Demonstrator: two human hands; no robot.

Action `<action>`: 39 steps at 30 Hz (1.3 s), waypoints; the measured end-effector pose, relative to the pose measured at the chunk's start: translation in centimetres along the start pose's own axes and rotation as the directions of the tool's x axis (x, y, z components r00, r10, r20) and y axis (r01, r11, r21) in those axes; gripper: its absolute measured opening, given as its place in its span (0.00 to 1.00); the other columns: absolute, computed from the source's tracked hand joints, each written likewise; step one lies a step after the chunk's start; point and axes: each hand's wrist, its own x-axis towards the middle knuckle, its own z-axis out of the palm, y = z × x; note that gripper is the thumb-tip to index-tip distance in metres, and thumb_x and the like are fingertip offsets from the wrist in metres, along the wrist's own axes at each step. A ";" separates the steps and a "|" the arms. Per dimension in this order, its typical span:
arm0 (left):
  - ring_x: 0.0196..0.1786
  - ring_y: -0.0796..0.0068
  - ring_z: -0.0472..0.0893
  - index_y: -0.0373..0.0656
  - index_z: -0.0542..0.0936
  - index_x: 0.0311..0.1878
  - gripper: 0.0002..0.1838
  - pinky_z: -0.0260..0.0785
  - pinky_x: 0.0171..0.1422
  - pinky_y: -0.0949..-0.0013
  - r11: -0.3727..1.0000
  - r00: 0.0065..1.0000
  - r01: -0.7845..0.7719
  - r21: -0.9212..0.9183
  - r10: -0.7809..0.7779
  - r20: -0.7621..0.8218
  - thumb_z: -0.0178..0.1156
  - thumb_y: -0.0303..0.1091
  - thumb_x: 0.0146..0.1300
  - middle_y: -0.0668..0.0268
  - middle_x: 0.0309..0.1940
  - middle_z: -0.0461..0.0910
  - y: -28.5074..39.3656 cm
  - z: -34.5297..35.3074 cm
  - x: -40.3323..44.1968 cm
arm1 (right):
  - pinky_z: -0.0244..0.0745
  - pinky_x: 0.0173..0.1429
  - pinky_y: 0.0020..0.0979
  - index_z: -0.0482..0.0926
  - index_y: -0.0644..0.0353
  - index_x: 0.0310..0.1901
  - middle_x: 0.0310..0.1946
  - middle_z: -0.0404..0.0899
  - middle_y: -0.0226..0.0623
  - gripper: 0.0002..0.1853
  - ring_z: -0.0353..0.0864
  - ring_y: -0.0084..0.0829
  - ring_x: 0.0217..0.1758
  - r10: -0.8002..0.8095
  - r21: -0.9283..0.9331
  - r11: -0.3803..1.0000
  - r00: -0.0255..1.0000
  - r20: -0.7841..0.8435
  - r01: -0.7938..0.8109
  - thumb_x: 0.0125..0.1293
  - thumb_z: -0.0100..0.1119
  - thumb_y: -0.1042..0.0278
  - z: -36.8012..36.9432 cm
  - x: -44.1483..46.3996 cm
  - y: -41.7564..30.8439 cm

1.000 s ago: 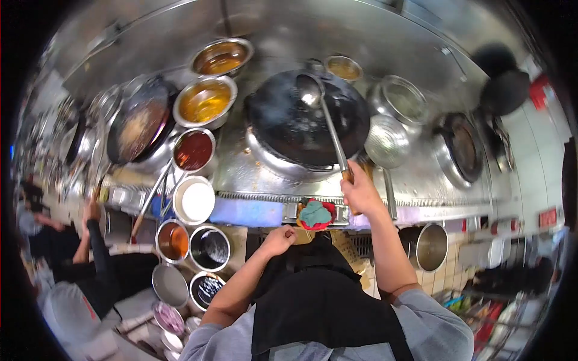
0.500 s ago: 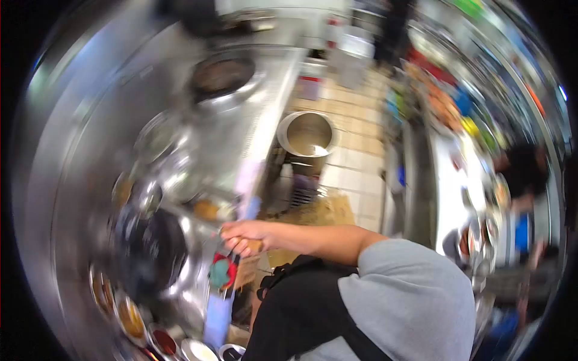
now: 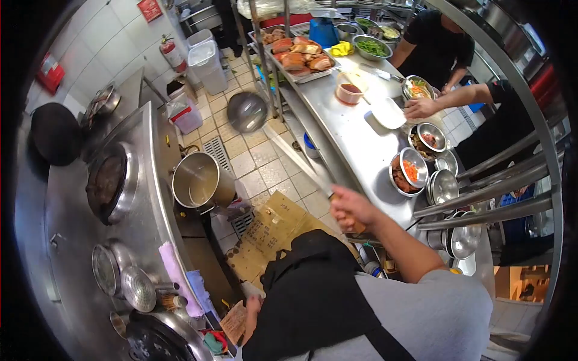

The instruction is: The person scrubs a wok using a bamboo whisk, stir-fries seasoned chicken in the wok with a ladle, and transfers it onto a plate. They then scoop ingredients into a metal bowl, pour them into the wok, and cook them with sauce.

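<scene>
My right hand (image 3: 352, 209) is wrapped round the wooden handle of a long ladle (image 3: 247, 112). The ladle's dark round bowl hangs over the tiled floor, between the stove and the steel table, touching neither. My left hand (image 3: 251, 313) is low beside my black apron (image 3: 319, 289), near a brown cardboard piece at the stove's edge; its fingers are mostly hidden. The wok (image 3: 153, 340) sits at the lower left, with a perforated strainer (image 3: 138, 289) above it.
A large steel pot (image 3: 201, 180) stands beside the stove. Flattened cardboard (image 3: 274, 228) lies on the floor. The steel table (image 3: 361, 132) bears a tray of cooked meat (image 3: 301, 57) and several bowls. A co-worker's hand (image 3: 421, 107) reaches over it; another person stands behind.
The view has swung right, from the stove to the steel table. My right hand has carried the ladle away from the wok and out over the floor.
</scene>
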 end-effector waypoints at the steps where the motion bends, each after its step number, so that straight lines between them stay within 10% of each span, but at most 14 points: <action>1: 0.27 0.60 0.78 0.38 0.77 0.31 0.15 0.69 0.33 0.63 0.989 0.994 -0.112 -0.095 0.110 -0.020 0.52 0.43 0.58 0.55 0.23 0.78 2.6 -0.4 4.1 | 0.61 0.17 0.23 0.47 0.46 0.70 0.20 0.64 0.26 0.31 0.60 0.17 0.13 -0.106 -0.104 0.990 0.989 -0.104 0.096 0.69 0.48 0.65 -1.0 -0.9 -1.5; 2: 0.25 0.68 0.76 0.40 0.76 0.26 0.15 0.68 0.31 0.66 0.842 0.982 0.159 -0.516 -0.188 -0.005 0.53 0.42 0.60 0.61 0.21 0.77 9.5 -4.2 6.0 | 0.61 0.17 0.23 0.45 0.48 0.70 0.20 0.64 0.27 0.32 0.60 0.18 0.13 -0.172 -0.133 0.980 0.964 -0.200 0.148 0.69 0.48 0.66 -2.0 -1.4 -2.7; 3: 0.23 0.76 0.73 0.41 0.75 0.26 0.13 0.65 0.28 0.70 0.728 0.963 0.258 -0.635 -0.136 0.234 0.54 0.40 0.61 0.66 0.21 0.76 8.2 -3.1 10.5 | 0.61 0.18 0.22 0.48 0.49 0.69 0.21 0.64 0.26 0.30 0.61 0.17 0.13 -0.238 -0.117 0.969 0.947 -0.215 0.217 0.69 0.47 0.67 -2.6 -1.7 -4.1; 8: 0.21 0.75 0.72 0.40 0.74 0.26 0.17 0.62 0.26 0.68 0.746 0.975 0.045 -0.665 0.112 0.191 0.54 0.43 0.63 0.68 0.19 0.73 27.5 -12.8 22.2 | 0.60 0.17 0.19 0.59 0.51 0.64 0.20 0.63 0.25 0.21 0.59 0.14 0.13 -0.374 0.195 0.894 0.911 -0.171 0.404 0.70 0.44 0.67 -5.5 -3.4 -7.6; 9: 0.25 0.71 0.74 0.37 0.76 0.27 0.20 0.63 0.29 0.65 0.789 0.961 -0.253 -0.560 0.274 -0.049 0.51 0.46 0.63 0.64 0.21 0.74 29.0 -13.1 26.3 | 0.60 0.17 0.19 0.61 0.50 0.63 0.20 0.62 0.24 0.20 0.58 0.13 0.13 -0.369 0.283 0.871 0.915 -0.162 0.402 0.71 0.44 0.66 -5.6 -3.9 -7.4; 11: 0.30 0.71 0.75 0.38 0.79 0.30 0.20 0.63 0.33 0.65 0.762 0.974 -0.212 -0.612 0.213 -0.071 0.49 0.46 0.63 0.62 0.25 0.77 35.8 -18.1 32.0 | 0.60 0.16 0.19 0.64 0.50 0.62 0.21 0.62 0.24 0.18 0.58 0.12 0.12 -0.351 0.450 0.815 0.929 -0.116 0.364 0.72 0.43 0.64 -5.5 -5.1 -6.2; 13: 0.29 0.79 0.74 0.46 0.77 0.33 0.15 0.61 0.31 0.71 0.457 0.979 -0.144 -0.878 0.192 -0.061 0.51 0.48 0.62 0.72 0.27 0.76 46.1 -24.5 33.2 | 0.60 0.16 0.20 0.62 0.51 0.63 0.21 0.63 0.24 0.20 0.59 0.13 0.12 -0.301 0.608 0.741 0.950 -0.081 0.286 0.71 0.44 0.65 -4.5 -6.8 -3.6; 18: 0.25 0.81 0.75 0.44 0.76 0.36 0.15 0.65 0.25 0.75 0.636 0.834 -0.339 -0.693 0.544 0.091 0.56 0.48 0.61 0.71 0.26 0.75 65.5 -27.1 42.2 | 0.60 0.17 0.20 0.56 0.51 0.67 0.21 0.62 0.26 0.26 0.62 0.16 0.13 -0.202 0.708 0.688 0.979 -0.024 0.159 0.69 0.49 0.65 -0.8 -11.0 2.4; 22: 0.30 0.74 0.81 0.39 0.77 0.41 0.22 0.73 0.28 0.69 0.845 0.862 -0.378 -0.379 0.471 0.189 0.59 0.50 0.57 0.62 0.35 0.81 76.1 -20.1 45.2 | 0.58 0.17 0.17 0.56 0.52 0.67 0.23 0.61 0.28 0.26 0.61 0.14 0.14 -0.130 0.690 0.700 0.983 -0.133 0.186 0.69 0.50 0.65 2.1 -10.5 4.7; 27: 0.33 0.63 0.82 0.38 0.79 0.36 0.17 0.75 0.37 0.64 0.852 0.851 -0.484 -0.200 0.512 0.116 0.59 0.45 0.54 0.57 0.33 0.82 78.8 -10.0 53.0 | 0.57 0.18 0.15 0.58 0.52 0.65 0.23 0.62 0.29 0.25 0.60 0.14 0.15 -0.066 0.675 0.711 0.975 -0.213 0.195 0.68 0.50 0.68 3.3 -8.6 3.6; 36: 0.34 0.52 0.79 0.37 0.71 0.24 0.09 0.70 0.42 0.59 0.659 0.696 -0.712 -0.243 0.708 -0.118 0.57 0.32 0.52 0.51 0.31 0.80 68.7 -19.4 47.9 | 0.63 0.20 0.21 0.61 0.52 0.61 0.24 0.63 0.29 0.20 0.64 0.18 0.16 -0.024 0.620 0.773 0.984 -0.177 0.131 0.68 0.46 0.69 1.7 -4.7 0.2; 38: 0.33 0.51 0.79 0.36 0.71 0.24 0.06 0.71 0.41 0.58 0.227 0.233 -0.972 -0.063 0.879 -0.416 0.57 0.27 0.50 0.52 0.37 0.79 65.8 -21.8 46.7 | 0.63 0.20 0.22 0.61 0.52 0.60 0.24 0.64 0.28 0.19 0.64 0.17 0.17 -0.037 0.632 0.762 0.983 -0.179 0.143 0.68 0.45 0.69 1.7 -3.3 -0.7; 39: 0.33 0.51 0.79 0.36 0.71 0.24 0.06 0.71 0.41 0.58 0.241 0.237 -0.970 -0.046 0.871 -0.431 0.57 0.27 0.50 0.52 0.37 0.79 64.3 -23.0 46.0 | 0.64 0.20 0.22 0.62 0.52 0.60 0.25 0.64 0.27 0.18 0.64 0.16 0.17 -0.051 0.623 0.770 0.987 -0.155 0.138 0.69 0.45 0.68 1.7 -2.7 -1.3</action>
